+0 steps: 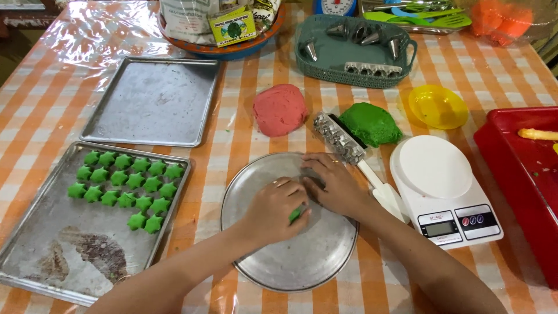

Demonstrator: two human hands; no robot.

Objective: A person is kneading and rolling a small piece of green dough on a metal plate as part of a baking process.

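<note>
My left hand is closed around a small piece of green dough over a round metal pan. My right hand rests on the pan right beside it, fingers curled against the left hand; whether it holds anything is hidden. Just behind the pan lie a lump of pink dough, a lump of green dough and a metal grater-like tool with a white handle. To the left, a metal baking tray carries several green star-shaped dough pieces.
An empty metal tray lies at the back left. A white kitchen scale stands right of the pan, a red tray at the right edge. Behind are a yellow bowl, a teal basket with metal nozzles and an orange bowl of packets.
</note>
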